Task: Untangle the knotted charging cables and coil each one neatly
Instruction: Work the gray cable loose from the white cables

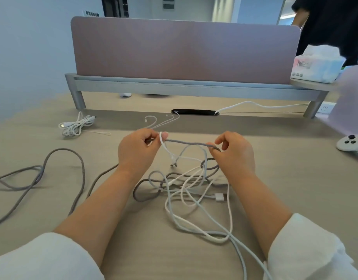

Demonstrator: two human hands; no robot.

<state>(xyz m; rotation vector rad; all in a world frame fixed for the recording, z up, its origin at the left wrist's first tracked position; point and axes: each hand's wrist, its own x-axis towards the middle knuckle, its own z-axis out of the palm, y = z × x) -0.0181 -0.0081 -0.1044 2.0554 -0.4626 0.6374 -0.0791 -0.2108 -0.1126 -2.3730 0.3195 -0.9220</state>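
Grey cable (186,142) hangs stretched above the desk (295,199) — my left hand (136,151) and right hand (234,154) each pinch it, over the white-and-grey tangle (184,184). One white bundle (77,126) lies gathered far left — the rest looks not yet freed

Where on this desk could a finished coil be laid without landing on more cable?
The widest bare patch lies right of the right hand, between that forearm and the white controller. A smaller one sits between the coiled white bundle and the grey cable loop. The middle, from the left hand across, is crowded with the tangle.
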